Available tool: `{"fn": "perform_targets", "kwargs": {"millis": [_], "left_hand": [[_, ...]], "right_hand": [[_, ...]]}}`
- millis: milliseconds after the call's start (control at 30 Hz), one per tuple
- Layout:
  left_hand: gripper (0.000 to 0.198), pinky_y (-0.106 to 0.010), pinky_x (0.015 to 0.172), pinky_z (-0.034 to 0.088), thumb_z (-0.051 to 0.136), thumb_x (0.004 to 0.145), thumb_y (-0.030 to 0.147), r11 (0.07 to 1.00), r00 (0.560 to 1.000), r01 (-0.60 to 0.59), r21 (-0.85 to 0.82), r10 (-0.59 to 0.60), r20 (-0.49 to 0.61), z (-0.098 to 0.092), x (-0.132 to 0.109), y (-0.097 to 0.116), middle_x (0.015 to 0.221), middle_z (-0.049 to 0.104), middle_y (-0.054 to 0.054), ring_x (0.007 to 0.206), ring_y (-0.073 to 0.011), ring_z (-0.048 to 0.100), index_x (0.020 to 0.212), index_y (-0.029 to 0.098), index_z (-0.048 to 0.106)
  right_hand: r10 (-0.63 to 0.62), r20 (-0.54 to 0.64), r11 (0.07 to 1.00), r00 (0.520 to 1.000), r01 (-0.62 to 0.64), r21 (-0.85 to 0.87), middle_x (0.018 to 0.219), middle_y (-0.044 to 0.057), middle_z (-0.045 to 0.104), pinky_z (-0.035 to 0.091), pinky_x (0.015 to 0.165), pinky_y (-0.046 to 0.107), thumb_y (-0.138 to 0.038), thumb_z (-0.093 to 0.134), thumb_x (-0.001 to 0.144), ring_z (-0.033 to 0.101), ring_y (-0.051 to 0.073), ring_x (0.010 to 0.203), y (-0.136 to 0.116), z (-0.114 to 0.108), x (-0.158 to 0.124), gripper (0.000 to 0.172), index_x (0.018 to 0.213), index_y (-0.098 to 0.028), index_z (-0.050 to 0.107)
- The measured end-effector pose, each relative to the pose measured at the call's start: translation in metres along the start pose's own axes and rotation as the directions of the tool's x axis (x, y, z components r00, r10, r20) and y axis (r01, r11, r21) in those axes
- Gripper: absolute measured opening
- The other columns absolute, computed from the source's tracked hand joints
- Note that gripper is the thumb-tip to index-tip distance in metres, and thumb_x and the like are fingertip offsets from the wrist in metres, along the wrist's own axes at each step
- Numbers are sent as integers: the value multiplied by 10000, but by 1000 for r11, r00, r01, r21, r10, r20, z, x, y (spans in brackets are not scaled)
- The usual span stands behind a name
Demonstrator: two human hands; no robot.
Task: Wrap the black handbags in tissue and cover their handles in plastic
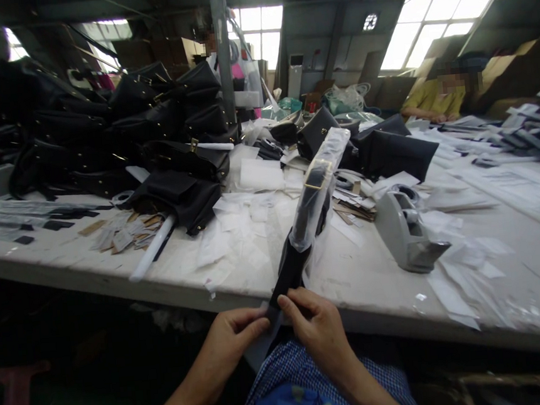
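A black strap (287, 267) lies across the table's front edge, its near end reaching down to my lap. Clear plastic wrap (304, 221) covers its far part, where a gold rectangular buckle (318, 174) shows. My left hand (241, 331) is closed, thumb and finger pinching the left edge of the strap's near end, where a bit of translucent film shows. From the right, my right hand (315, 318) pinches the strap with thumb and bent fingers. The fingertips partly hide what lies between them.
A grey tape dispenser (402, 232) stands at the right of the white table (366, 282). Black bags (169, 192) are piled at left, near paper tags (125, 231) and a white roll (153, 247). A person in yellow (435, 100) sits across the table. A pink stool (16, 401) is low left.
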State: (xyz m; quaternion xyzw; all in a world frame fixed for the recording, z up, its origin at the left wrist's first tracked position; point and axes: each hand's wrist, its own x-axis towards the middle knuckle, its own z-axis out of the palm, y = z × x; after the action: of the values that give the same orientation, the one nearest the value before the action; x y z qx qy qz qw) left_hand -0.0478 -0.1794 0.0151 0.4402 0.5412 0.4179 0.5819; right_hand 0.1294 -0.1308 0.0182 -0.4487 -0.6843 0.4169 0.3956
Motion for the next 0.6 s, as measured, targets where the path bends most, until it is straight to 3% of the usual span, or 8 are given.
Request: {"fn": "perform_targets", "kwargs": {"millis": [67,133,367,467,600], "left_hand": [[371,-341,866,495,684,835,416,999,1000,0,-48,0,8,7,7,6,995,765,-82,935,-263,675,1111,175,740],[396,-346,863,500,678,837,438,994,1000,-17,-110,17,4,14,16,10,992,763,-92,915,-255,679,1111,158,738],[411,-290,764,536,777,756,431,932,988,-93,-351,44,-145,32,52,30,941,766,-91,822,-205,698,1060,156,750],[385,-290,810,538,799,733,414,917,976,-164,-363,98,-193,36,61,42,959,763,-94,880,-213,699,1007,147,762],[388,-272,734,540,802,720,430,926,965,-208,-314,142,-222,38,67,53,972,763,-103,844,-213,698,977,141,764]], "right_hand": [[65,-34,996,997,-63,62,718,17,663,431,515,225,-442,543,935,556,121,527,4,-6,-2,332,951,-174,739],[113,-57,989,992,-107,103,729,24,692,450,490,228,-465,535,935,553,116,468,8,-12,-6,371,1031,-171,740],[105,-45,989,993,-100,110,724,31,739,503,521,225,-440,596,904,620,143,496,7,-18,-6,332,1045,-189,760],[74,-50,988,996,-66,142,713,35,738,515,522,224,-448,601,899,637,151,503,1,-17,4,361,1101,-186,746],[81,-53,977,995,-68,204,529,17,667,489,470,221,-503,589,898,612,155,444,-11,-14,18,433,1093,-150,745]]}}
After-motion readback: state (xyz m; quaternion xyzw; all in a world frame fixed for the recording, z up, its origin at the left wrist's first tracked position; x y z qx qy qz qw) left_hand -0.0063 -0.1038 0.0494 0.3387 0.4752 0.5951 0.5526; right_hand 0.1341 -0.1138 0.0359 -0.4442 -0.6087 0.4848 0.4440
